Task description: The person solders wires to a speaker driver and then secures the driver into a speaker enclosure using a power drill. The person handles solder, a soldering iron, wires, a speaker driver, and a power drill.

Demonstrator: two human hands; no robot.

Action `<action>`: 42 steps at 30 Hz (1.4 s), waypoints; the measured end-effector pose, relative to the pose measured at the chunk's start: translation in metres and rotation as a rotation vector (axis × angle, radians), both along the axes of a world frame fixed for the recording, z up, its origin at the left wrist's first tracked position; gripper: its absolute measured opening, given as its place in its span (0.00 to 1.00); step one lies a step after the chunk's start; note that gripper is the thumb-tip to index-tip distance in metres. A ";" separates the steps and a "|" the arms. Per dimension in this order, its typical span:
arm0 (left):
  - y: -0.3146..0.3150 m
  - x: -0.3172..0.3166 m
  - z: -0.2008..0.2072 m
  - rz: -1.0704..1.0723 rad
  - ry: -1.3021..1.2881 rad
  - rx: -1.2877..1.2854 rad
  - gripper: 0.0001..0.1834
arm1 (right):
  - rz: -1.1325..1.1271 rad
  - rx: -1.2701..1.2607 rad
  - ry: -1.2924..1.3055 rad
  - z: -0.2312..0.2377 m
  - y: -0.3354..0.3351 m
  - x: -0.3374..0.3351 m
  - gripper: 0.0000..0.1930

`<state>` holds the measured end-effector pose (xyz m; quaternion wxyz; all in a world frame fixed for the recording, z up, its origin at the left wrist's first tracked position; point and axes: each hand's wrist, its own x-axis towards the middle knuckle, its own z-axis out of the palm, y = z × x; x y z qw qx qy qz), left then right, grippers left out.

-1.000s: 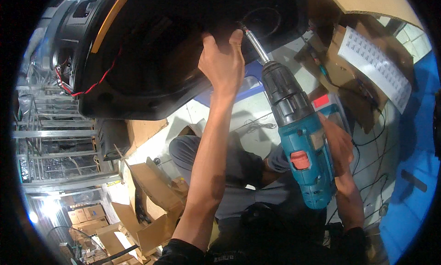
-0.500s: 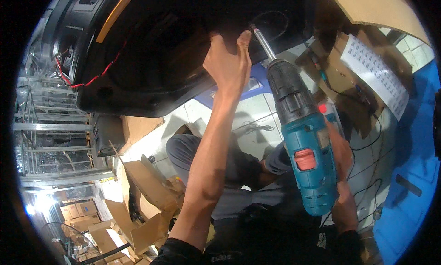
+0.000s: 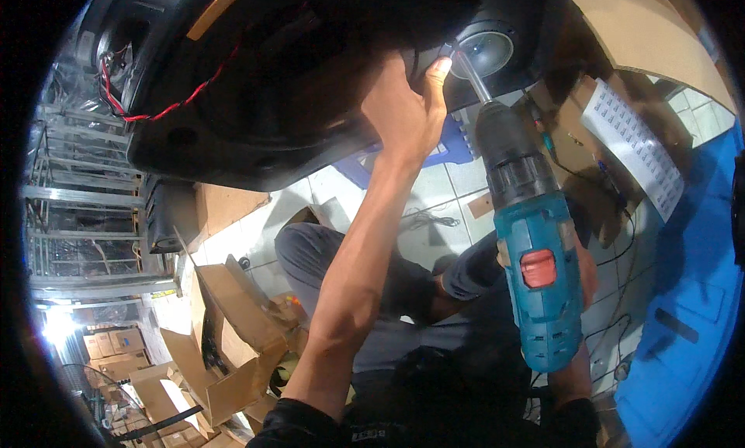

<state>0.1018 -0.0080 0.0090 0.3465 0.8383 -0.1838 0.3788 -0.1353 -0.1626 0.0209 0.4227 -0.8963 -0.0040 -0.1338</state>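
Note:
A teal and black cordless drill (image 3: 539, 269) points up and away from me with a long silver driver bit (image 3: 473, 77). My right hand (image 3: 587, 273) is wrapped round its handle, mostly hidden behind the body. The bit's tip reaches the dark inside of a large black plastic cabinet (image 3: 256, 141). My left hand (image 3: 407, 110) is at the cabinet, thumb up beside the bit's tip; its other fingers are lost in shadow. Just right of the bit shows a round grey speaker cone (image 3: 489, 53). A twisted red and black wire (image 3: 174, 118) hangs at the cabinet's left side.
A printed white sheet (image 3: 632, 145) lies on cardboard at the right, near a blue panel (image 3: 691, 324). Thin cables trail over the tiled floor. Opened cardboard boxes (image 3: 240, 370) stand at lower left, below a metal rack (image 3: 93, 215). A blue plastic stool (image 3: 458, 141) is under the cabinet.
The drill and both hands have shifted slightly right in the picture. The speaker cone, dark before, is now lit. My left thumb still stays by the bit's tip.

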 end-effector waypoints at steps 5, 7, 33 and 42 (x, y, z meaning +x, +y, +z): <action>0.000 -0.003 0.004 -0.001 0.091 0.009 0.25 | -0.003 -0.017 -0.002 0.005 0.001 0.007 0.37; 0.000 -0.004 0.005 -0.001 0.121 -0.001 0.25 | 0.002 -0.028 -0.032 0.008 0.002 0.011 0.37; 0.148 -0.152 -0.002 -0.035 0.155 -0.025 0.19 | 0.295 -0.869 -0.351 -0.074 -0.057 -0.113 0.23; 0.368 -0.272 -0.092 0.649 0.960 -0.117 0.10 | 0.348 -0.942 -0.352 -0.113 -0.037 -0.114 0.22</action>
